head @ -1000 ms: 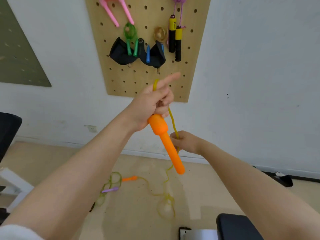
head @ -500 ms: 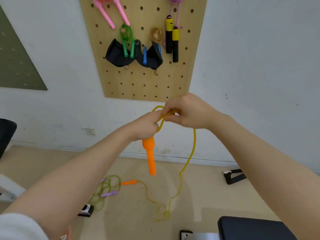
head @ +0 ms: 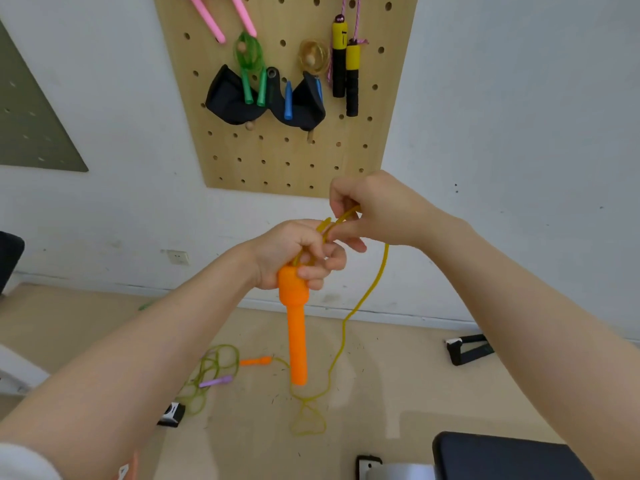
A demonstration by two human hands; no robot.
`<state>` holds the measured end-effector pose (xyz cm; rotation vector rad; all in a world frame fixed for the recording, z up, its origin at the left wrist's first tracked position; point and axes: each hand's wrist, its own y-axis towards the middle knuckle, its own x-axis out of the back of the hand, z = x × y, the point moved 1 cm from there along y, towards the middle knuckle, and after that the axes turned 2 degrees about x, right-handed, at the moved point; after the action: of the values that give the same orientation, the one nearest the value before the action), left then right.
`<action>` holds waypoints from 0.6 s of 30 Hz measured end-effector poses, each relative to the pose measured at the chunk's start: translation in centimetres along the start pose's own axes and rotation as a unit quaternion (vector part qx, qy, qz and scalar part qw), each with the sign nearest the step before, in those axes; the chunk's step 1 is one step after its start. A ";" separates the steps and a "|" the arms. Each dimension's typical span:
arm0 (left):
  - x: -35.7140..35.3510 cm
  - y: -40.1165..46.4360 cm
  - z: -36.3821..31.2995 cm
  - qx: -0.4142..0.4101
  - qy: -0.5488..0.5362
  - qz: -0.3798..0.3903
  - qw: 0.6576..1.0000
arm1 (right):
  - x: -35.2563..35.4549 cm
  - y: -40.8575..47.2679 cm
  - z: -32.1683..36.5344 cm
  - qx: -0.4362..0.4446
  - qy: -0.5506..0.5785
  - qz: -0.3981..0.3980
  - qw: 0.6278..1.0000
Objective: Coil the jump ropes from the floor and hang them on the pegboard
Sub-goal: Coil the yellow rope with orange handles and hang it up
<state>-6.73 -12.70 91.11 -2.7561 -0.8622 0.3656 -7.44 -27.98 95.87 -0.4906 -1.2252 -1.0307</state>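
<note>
A: Both hands are up in front of the wooden pegboard (head: pixel 277 147), working the yellow jump rope (head: pixel 367 296).

B: The left hand (head: pixel 294 254) has its fingers curled round the top of the orange handle (head: pixel 296 327), which hangs straight down from the fist. Loops of yellow cord sit gathered over those same fingers.

A: And the right hand (head: pixel 374 209), just above and to the right, pinches a strand of that cord between thumb and fingertips, laying it across toward the left fist.

B: From the right hand the cord drops away in a long curve, down to the floor (head: pixel 381 393), where it ends in a loose tangle.

A: The rope's second orange handle (head: pixel 256 361) lies flat on the floor, just left of the hanging one.

B: Beside it, further left, a green rope (head: pixel 214 372) lies in a heap with a purple handle (head: pixel 216 382) across it.

A: Up on the board, hung already: a pink-handled rope (head: pixel 221 15) at the top, a green coiled rope (head: pixel 251 71), a clear coil with blue handles (head: pixel 288 102), and a yellow-and-black-handled rope (head: pixel 346 67) on the right.

B: Two black pouches (head: pixel 232 102) hang behind those middle ones.
</note>
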 end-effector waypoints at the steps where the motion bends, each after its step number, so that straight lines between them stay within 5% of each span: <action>1: -0.2 -0.2 -0.2 0.015 0.026 0.008 1.000 | 0.3 0.1 0.0 0.003 0.003 0.018 1.000; 6: -0.4 -0.6 -1.6 -0.042 0.004 -0.008 0.999 | 0.0 0.9 -2.3 -0.046 0.283 0.035 0.957; 9: 0.7 -0.4 -1.1 -0.094 -0.128 0.106 0.982 | -2.5 0.8 -4.6 -0.079 0.437 0.029 0.895; 11: 1.4 -0.1 -0.8 -0.144 -0.236 0.203 0.939 | -4.5 0.2 -6.3 -0.141 0.481 0.021 0.865; 14: 2.2 0.3 -1.0 -0.202 -0.387 0.205 0.876 | -8.3 -0.5 -7.9 -0.204 0.307 0.107 0.923; 16: 1.9 1.0 -1.3 -0.235 -0.395 0.137 0.877 | -10.4 -0.2 -7.9 -0.202 0.153 0.197 0.947; 18: 2.0 1.9 -1.3 -0.259 -0.349 -0.012 0.901 | -11.3 0.1 -7.2 -0.191 0.101 0.237 0.947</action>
<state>-3.79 -13.26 91.45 -3.1028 -1.3044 1.3564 -3.39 -29.38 83.14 -0.9089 -0.6729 -0.8729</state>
